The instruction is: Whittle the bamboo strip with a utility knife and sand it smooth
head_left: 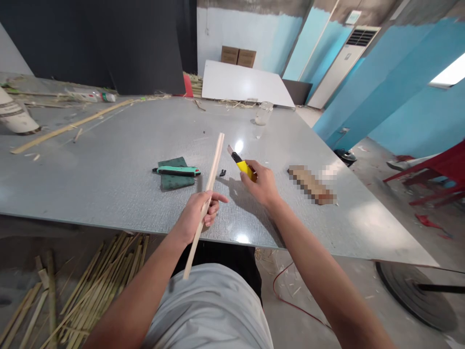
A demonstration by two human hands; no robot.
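Note:
My left hand (198, 213) is wrapped round a pale, flat wooden strip (215, 162), its index finger pointing right. The strip slants from near my shirt up over the table. In my right hand (262, 184) is a yellow and black utility knife (244, 167), its blade out and pointing up and left. A gap separates the blade from the strip. Left of the strip, a green and black cutter (178, 170) lies across a dark green piece of sandpaper or cloth (176, 182). Between my hands, a small black clip-like piece (223, 172) rests on the table.
The grey table (119, 194) carries a glass jar (264, 114) at the back, a blurred brown object (311, 185) at right and a long bamboo strip (72, 127) at left. Bamboo strips (109, 286) lie below left. A round black base (414, 295) stands on the floor at right.

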